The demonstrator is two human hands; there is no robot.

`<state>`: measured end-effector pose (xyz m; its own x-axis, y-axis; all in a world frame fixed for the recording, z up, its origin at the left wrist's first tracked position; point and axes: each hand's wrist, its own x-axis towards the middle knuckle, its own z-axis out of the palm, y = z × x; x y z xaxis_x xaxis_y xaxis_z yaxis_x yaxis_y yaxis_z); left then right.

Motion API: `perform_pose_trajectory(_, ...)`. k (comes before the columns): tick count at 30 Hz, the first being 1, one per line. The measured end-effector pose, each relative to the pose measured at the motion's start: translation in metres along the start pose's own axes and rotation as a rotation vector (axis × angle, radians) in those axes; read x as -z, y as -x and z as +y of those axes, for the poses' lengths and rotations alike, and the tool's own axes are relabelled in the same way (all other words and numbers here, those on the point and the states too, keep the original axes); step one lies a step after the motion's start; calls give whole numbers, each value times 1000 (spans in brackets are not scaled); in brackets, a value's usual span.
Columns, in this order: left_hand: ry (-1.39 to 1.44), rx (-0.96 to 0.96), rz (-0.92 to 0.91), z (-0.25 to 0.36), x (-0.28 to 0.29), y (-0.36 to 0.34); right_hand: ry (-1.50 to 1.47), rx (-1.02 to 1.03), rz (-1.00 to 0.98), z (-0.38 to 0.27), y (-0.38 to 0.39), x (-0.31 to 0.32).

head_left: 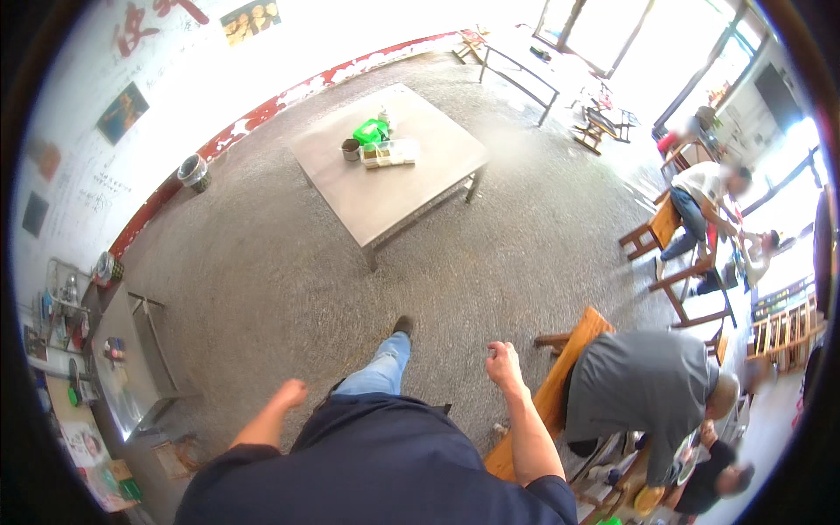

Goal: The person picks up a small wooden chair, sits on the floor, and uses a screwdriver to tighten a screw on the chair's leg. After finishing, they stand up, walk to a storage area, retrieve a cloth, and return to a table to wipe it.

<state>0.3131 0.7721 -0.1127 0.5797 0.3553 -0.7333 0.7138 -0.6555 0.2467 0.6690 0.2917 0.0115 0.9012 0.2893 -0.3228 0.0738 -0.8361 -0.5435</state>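
Note:
My left hand (293, 393) hangs at my left side over the floor, touching nothing. It is small and smeared, so its fingers cannot be made out. On the other side, my right hand (504, 366) is raised with the fingers curled in, and nothing shows in it. It is nearest to a long wooden bench (560, 372) at my right. Ahead stands a square metal-topped table (411, 197). A bright green bag (371, 132), a dark cup (350, 150) and a clear tray with pale packets (389, 155) lie on it.
A person in a grey shirt (639, 385) bends over beside the bench. Other people (700, 197) sit on wooden seats at the far right. A bin (193, 173) stands by the left wall, and a low metal table (131, 363) is at the left. My shoe (403, 325) is forward.

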Motion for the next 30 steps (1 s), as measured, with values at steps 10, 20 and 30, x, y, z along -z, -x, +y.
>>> perform_pose_trajectory(10, -88, -607, 132, 386, 234, -238, -70, -555, -141, 196, -14, -33)
perform_pose_trajectory(20, 26, -956, 196, 683, 297, -426, -275, -981, -252, 193, -84, 54)
perform_pose_trajectory(30, -165, -205, 1, 605, 324, -486, 30, -324, 53, 188, -572, 321)
